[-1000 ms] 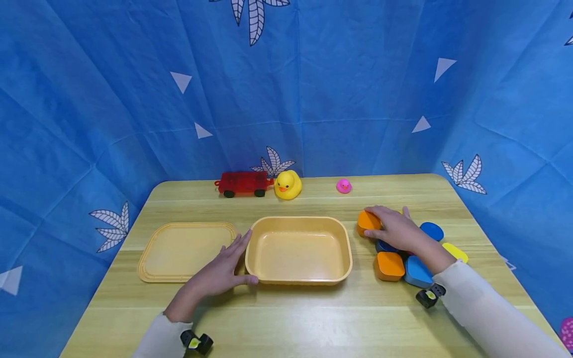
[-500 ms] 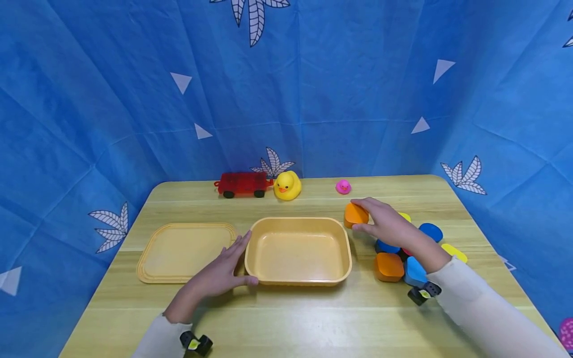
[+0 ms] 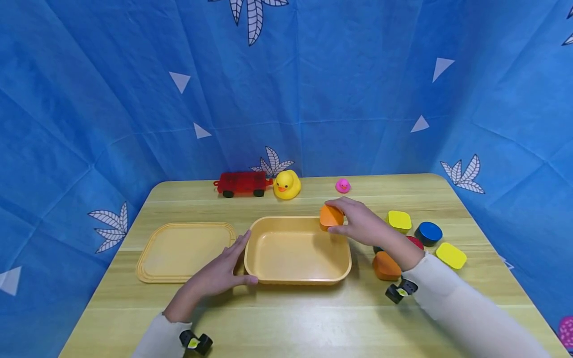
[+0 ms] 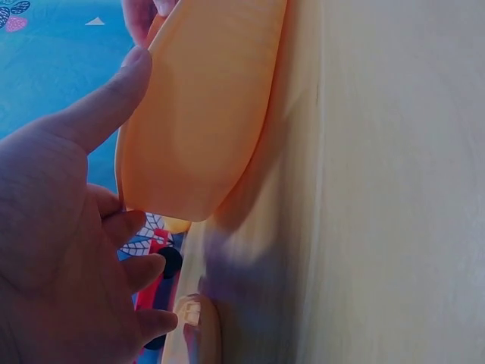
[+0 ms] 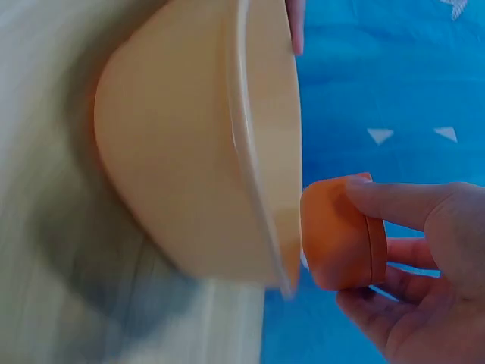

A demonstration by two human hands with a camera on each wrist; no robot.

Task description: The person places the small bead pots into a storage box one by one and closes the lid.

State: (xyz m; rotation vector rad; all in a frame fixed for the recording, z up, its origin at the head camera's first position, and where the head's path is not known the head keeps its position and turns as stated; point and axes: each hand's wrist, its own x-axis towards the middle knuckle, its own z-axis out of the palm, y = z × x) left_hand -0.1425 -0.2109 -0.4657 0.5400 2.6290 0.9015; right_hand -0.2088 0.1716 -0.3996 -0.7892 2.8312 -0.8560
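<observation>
Wood-grain table [image 3: 277,318]: red plastic wagon [image 3: 242,184], yellow duck [image 3: 287,185] and small pink duck [image 3: 342,186] at back, coloured blocks [image 3: 451,255] right, beige rectangular plastic tub [image 3: 293,251] with its rim closest to your load. Your right hand [image 3: 360,222] pinches the orange rounded block [image 3: 331,217] over the tub's right rear corner; your left hand [image 3: 219,272], fingers spread, touches its left end. Right wrist view shows the block's seam [image 5: 371,250], head view doesn't.

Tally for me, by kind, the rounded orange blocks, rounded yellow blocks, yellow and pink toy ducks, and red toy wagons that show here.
Rounded orange blocks: 2, one held in the right hand
Rounded yellow blocks: 2
Yellow toy duck and pink toy duck: 2
Red toy wagon with black wheels: 1
Total: 7
</observation>
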